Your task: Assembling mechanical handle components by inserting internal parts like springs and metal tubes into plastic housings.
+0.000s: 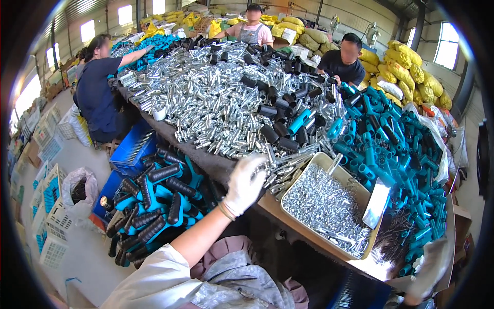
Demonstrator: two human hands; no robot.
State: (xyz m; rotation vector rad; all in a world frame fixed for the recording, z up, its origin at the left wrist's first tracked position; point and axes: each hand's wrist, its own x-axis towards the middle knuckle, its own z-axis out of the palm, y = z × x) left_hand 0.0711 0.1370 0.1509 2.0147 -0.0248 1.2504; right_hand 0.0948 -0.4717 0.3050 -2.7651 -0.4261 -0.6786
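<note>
My left hand (246, 184), in a white glove, is at the near edge of a big heap of shiny metal sleeves and pins (206, 103). Its fingers are curled in, and anything between them is hidden. My right hand (431, 270), gloved too, is smeared by motion at the lower right, beside the teal plastic tubular parts (370, 154). Small dark springs (396, 232) lie near it. Between my hands a beige tray (282, 205) holds many small metal pieces (324, 206). A phone-like slab (377, 203) with a bright face rests on its right rim.
Teal-and-black handles (159, 201) pile up left of my arm, beside a blue crate (135, 147). Black tubes (270, 110) lie among the metal. Three people (103, 98) stand around the table's far sides. Yellow sacks (401, 67) are stacked behind; white crates (54, 216) line the left floor.
</note>
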